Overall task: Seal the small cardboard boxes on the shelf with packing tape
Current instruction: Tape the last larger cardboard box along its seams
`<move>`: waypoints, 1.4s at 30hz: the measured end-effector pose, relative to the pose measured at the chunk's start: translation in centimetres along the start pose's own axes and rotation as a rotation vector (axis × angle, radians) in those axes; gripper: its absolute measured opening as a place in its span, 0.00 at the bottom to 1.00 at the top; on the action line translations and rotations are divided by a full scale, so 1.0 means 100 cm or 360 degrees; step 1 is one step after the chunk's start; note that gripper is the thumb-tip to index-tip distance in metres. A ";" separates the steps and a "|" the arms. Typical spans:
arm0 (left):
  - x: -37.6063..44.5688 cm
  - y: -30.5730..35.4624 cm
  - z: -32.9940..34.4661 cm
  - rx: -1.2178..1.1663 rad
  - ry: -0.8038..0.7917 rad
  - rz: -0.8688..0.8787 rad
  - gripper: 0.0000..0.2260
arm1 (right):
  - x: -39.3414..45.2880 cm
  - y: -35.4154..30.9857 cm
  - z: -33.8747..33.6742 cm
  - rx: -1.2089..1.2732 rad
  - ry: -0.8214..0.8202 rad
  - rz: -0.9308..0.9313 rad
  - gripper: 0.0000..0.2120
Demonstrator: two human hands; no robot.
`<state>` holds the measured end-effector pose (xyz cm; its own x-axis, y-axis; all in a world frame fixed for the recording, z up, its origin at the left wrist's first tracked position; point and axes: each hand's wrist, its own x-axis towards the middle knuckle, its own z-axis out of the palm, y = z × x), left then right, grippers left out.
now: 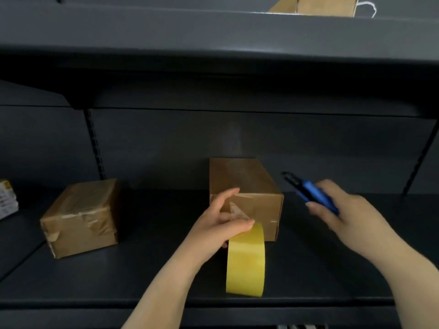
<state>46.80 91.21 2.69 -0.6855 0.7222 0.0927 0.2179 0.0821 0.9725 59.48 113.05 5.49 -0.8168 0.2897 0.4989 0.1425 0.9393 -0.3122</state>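
Yellow tape roll [245, 260] pinned by my left hand [221, 224] against cardboard box [247, 186] mid-shelf [142, 269]; right hand [342, 210] clamped on blue cutter [308, 191]; advise: keep strip taut, cut close to box face

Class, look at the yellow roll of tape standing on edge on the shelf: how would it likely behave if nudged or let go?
The yellow tape roll stands on its rim, so it would probably roll along the shelf. It looks narrow for its height, so a sideways nudge might tip it flat. The left hand steadies its top.
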 end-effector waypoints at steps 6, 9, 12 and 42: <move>0.003 -0.002 0.000 -0.0012 0.0036 -0.0013 0.25 | 0.016 -0.055 -0.011 -0.0876 -0.0383 -0.0533 0.13; 0.003 -0.001 -0.002 0.0010 0.0028 -0.0003 0.24 | 0.018 -0.056 -0.014 -0.0932 -0.0628 -0.0389 0.10; 0.002 0.000 -0.003 0.0001 -0.0021 -0.0017 0.25 | 0.013 -0.039 -0.022 -0.0833 -0.0725 -0.0295 0.08; -0.013 -0.005 -0.006 -0.0167 0.0281 0.0082 0.22 | 0.055 -0.066 0.070 -0.0351 0.0053 -0.0600 0.28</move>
<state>47.15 89.87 2.17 -0.7883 0.5914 0.1696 0.1886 -0.0301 0.9816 50.14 107.14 4.60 -0.8166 -0.0788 0.5718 -0.0433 0.9962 0.0754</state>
